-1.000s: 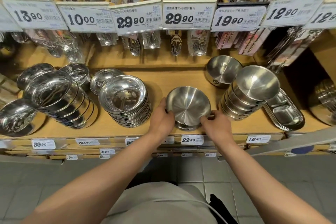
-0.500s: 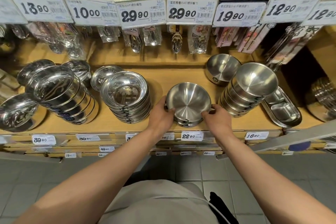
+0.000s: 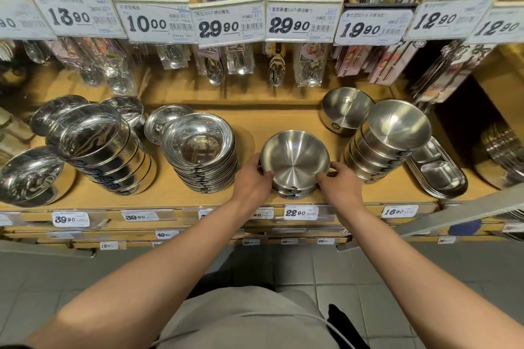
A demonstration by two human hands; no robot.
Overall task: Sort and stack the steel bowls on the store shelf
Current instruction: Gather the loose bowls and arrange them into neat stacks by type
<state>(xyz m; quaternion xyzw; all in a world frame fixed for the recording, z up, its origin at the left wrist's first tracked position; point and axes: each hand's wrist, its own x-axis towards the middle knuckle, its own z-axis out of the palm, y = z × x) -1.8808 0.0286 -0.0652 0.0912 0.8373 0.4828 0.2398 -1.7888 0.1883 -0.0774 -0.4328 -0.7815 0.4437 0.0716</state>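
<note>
1. Head view: we find the left hand (image 3: 253, 177) and right hand (image 3: 338, 183) gripping the top bowl (image 3: 295, 156) by opposite rims, on a short stack (image 3: 295, 191) at the shelf (image 3: 255, 125) front.
2. Risk, in our judgement: uneven seating between the grips could tip it floorward.
3. Right of the grip, the leaning tall stack (image 3: 382, 147) could be knocked.

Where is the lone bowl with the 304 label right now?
In the head view, the lone bowl sits at the right rear of the wooden shelf, tilted, just behind and left of the tall bowl stack.
</note>
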